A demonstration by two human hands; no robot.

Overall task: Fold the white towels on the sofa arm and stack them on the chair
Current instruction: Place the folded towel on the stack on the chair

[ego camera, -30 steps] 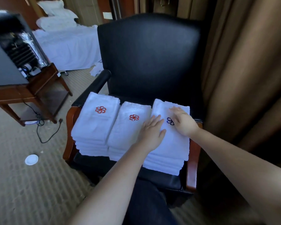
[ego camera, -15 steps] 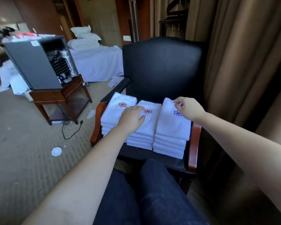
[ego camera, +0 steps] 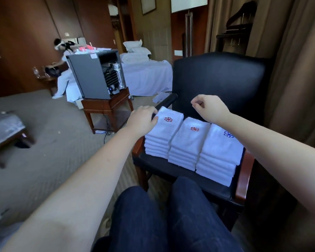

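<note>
Three stacks of folded white towels stand side by side on the seat of the black chair (ego camera: 220, 82). The left stack (ego camera: 164, 135) and the middle stack (ego camera: 188, 142) show a red flower emblem on top, the right stack (ego camera: 220, 153) a blue one. My left hand (ego camera: 142, 120) is at the far left corner of the left stack, fingers and thumb curled on the top towel's edge. My right hand (ego camera: 209, 108) hovers above the back of the middle stack, fingers curled, holding nothing.
The chair has wooden arms (ego camera: 244, 171) and stands against brown curtains (ego camera: 298, 70). To the left a small fridge (ego camera: 93, 73) sits on a wooden side table (ego camera: 107, 104). Behind it are a white bed (ego camera: 145, 75) and a person. A stool (ego camera: 4, 130) stands on the carpet.
My left hand slid from the right stack across the middle stack to the left stack's corner. My right hand lifted off the right stack. The view pulled back and rose.
</note>
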